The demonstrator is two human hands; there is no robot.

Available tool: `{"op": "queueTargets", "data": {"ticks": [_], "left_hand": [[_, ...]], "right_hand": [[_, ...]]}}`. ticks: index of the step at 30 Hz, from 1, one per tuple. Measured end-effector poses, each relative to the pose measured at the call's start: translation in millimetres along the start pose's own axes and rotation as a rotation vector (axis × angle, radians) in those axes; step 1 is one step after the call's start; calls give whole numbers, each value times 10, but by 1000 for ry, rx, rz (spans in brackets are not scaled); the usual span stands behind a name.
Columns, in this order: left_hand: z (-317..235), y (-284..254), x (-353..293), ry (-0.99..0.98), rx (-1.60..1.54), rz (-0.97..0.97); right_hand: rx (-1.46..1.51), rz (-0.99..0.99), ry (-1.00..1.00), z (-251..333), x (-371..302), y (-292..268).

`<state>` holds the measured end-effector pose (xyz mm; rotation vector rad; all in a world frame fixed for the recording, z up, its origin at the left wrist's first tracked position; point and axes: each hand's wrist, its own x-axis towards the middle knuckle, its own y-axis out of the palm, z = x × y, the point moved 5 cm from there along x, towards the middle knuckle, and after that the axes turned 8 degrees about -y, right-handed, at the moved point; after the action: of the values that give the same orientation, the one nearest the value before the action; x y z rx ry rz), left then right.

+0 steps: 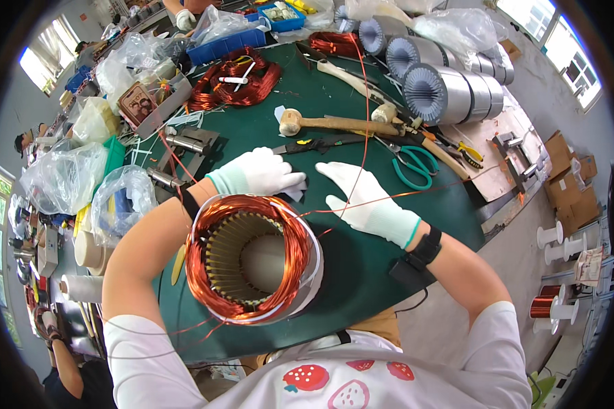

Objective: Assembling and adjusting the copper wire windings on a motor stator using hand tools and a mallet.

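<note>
In front of me stands a motor stator (307, 286), a ring of red-brown copper windings (201, 273) around its open bore. Just beyond it lies my left hand (256, 172) in a white glove, its fingers curled together. A grey patch shows at those fingertips; what they hold, if anything, is hidden. My right hand (372, 206), also gloved, is open over the green table, thumb apart from the fingers. Thin copper wire (416, 193) runs from the stator past the right hand. A dark-bladed tool (320, 144) lies just beyond the left hand.
Beyond my hands are a mallet (290, 123), teal-handled scissors (416, 169), and yellow-handled pliers (471, 155). Copper coils (242, 82) and a blue bin (225, 45) sit at the back. Several metal stator cores (450, 95) stand back right. Plastic bags (68, 177) crowd the left.
</note>
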<state>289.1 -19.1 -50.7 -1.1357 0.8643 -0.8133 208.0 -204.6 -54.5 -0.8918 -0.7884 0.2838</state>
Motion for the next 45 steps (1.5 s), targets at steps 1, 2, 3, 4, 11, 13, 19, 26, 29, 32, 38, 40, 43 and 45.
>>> {"op": "queueTargets", "data": {"ticks": [1,2,3,4,11,13,19,26,29,32,38,40,43,45], "left_hand": [[-30,-36,57,38,-58,-144],[-39,-57,93,48,-108,-226],[-39,-76,113,63,-192,-274],[-18,-78,124,50,-272,-264],[240,-241,-618,-216,-279,-462],[292,-269,-974,-335,-286,-511],[-62,-298,-1904,-690,-599,-458],[-1222,-544,-2818,-773,-158,-457],[-1596,-586,-2799,-691,-181,-448],[-1970,-582,-2536,-552,-298,-184],[-2291,-1299,-2252,-267,-23,-745],[-2175,-1499,-2255,-334,69,-898],[-2148,-1615,-2128,-283,-5,-895],[-2210,-1624,-2003,-257,-55,-881]], "right_hand": [[-47,51,-1,-22,44,57],[-94,146,26,-48,60,128],[-84,97,-14,-47,82,124],[-78,60,-14,-56,80,113],[-47,122,170,-240,25,-106],[79,70,169,-257,181,-99],[-180,264,257,-465,745,444],[-12,235,233,-618,554,535],[-1,137,296,-579,350,363],[485,84,560,-546,70,222],[723,-108,666,-215,-516,-124],[692,-104,745,-143,-670,-162],[616,-151,803,-111,-762,-224],[558,-169,800,-134,-743,-245]]}}
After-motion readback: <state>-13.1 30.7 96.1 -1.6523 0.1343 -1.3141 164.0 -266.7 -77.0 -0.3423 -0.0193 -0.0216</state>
